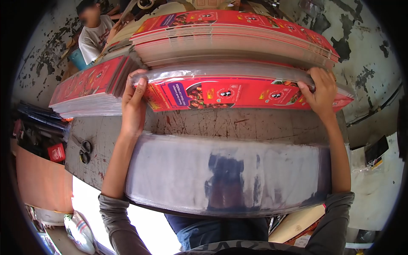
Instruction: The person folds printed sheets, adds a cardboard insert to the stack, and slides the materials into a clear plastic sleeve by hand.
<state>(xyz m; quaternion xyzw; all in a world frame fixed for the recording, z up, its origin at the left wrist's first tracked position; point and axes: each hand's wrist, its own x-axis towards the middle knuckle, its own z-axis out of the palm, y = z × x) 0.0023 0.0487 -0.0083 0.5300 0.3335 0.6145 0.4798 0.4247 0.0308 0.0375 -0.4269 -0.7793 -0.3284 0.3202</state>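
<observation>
My left hand (135, 95) grips the left end of a bundle of red printed sheets (246, 93) with clear plastic at its upper edge. My right hand (319, 90) holds the right end, thumb on the front face. The bundle is tilted, its printed front towards me. Behind it lies a tall stack of the same red sheets (238, 36). Another red stack (87, 91) sits to the left of my left hand. Nearest to me, between my forearms, lies a stack of clear plastic sheets (182, 174) with a shiny surface.
Black scissors (85, 151) lie on the scratched grey table (178, 121) at the left. Another person (95, 36) is at the upper left, beyond the stacks. A small red box (56, 152) is among dark items left of the table. Peeling walls stand on both sides.
</observation>
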